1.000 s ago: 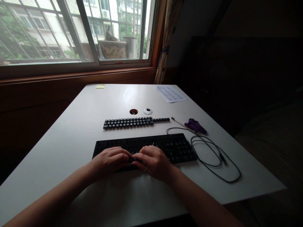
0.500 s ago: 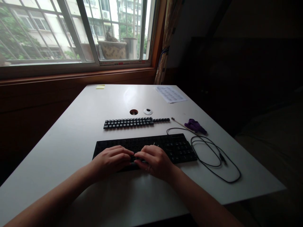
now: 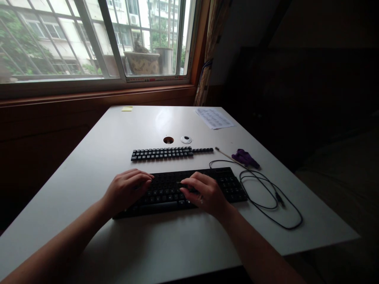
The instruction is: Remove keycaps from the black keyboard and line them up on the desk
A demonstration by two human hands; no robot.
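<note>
A black keyboard (image 3: 166,198) lies on the white table, partly under both hands. Over its left part is my left hand (image 3: 127,188), its fingers bent and held together, with no object visible in them. My right hand (image 3: 204,192) is above the middle of the keyboard, thumb and forefinger pinched around a small dark thing too small to name. Behind the keyboard, loose black keycaps (image 3: 161,154) stand in rows, with a short single row (image 3: 203,150) at their right end.
To the right lie a coiled black cable (image 3: 265,205), a purple cloth (image 3: 244,157) and a thin brush (image 3: 227,156). Printed sheets (image 3: 214,118), a yellow note (image 3: 127,109), a round hole (image 3: 168,140) and a white ring cover (image 3: 186,140) are farther back.
My hands have drawn apart from the keyboard's middle: the left went leftward, the right slightly rightward. The keyboard's lower middle keys now show between them. The view has shifted slightly.
</note>
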